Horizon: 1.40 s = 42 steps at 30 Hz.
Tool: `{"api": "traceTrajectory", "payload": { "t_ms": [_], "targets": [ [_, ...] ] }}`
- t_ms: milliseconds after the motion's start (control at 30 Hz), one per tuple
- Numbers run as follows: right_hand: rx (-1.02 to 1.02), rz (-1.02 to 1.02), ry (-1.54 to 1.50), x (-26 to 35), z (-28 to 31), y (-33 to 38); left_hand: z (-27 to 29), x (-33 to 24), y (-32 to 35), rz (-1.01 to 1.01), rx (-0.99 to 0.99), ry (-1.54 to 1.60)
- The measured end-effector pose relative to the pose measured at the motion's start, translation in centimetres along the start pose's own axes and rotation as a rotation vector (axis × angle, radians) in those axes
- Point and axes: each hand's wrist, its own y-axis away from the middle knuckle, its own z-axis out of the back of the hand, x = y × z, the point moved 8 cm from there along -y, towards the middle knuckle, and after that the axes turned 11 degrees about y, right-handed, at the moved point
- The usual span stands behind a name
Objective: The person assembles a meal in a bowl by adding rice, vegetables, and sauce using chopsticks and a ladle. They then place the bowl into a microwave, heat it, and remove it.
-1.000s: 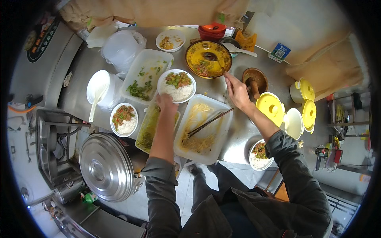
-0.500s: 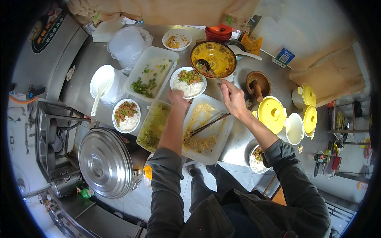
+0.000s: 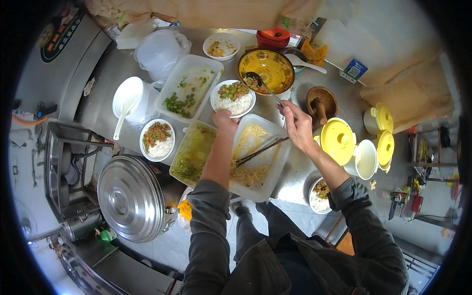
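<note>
My left hand (image 3: 224,120) grips the near rim of a white bowl (image 3: 239,104) of rice, topped on its far side with chopped meat and green and red peppers. My right hand (image 3: 298,124) is closed round the handle of a metal ladle (image 3: 269,91). The ladle's dark head dips into a large brown-yellow patterned bowl (image 3: 275,73), where some of the same topping lies at the left side. Just below my hands sits a clear tub (image 3: 275,169) of noodles with dark chopsticks (image 3: 258,153) resting across it.
Left of my arm are a tub of green pickles (image 3: 194,152), a tub of chopped greens (image 3: 167,86) and another filled rice bowl (image 3: 157,141). Farther left stand stacked white bowls (image 3: 129,96). At right are a wooden mortar (image 3: 330,98), yellow-lidded pots (image 3: 338,138) and a third rice bowl (image 3: 319,201).
My right hand has shifted slightly right and nearer to me, the ladle's head still in the patterned bowl. The held rice bowl looks slightly turned, its topping now farther left.
</note>
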Motion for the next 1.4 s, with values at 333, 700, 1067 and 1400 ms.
{"api": "traceTrajectory", "payload": {
  "t_ms": [333, 700, 1067, 1400],
  "targets": [
    [-0.005, 0.484, 0.291, 4.4, 0.8, 2.6, 1.0, 0.0, -0.6, 0.012, -0.074, 0.034],
    [0.099, 0.208, 0.468, -1.8, -1.9, -2.7, -0.8, -0.6, 1.7, -0.051, 0.039, -0.108],
    [-0.035, 0.221, 0.281, 4.2, -1.2, 1.4, -1.0, 0.0, 2.9, -0.133, -0.092, -0.113],
    [-0.003, 0.215, 0.240, 2.1, 0.9, -0.5, 0.4, -0.1, 1.2, -0.033, -0.066, -0.107]
  ]
}}
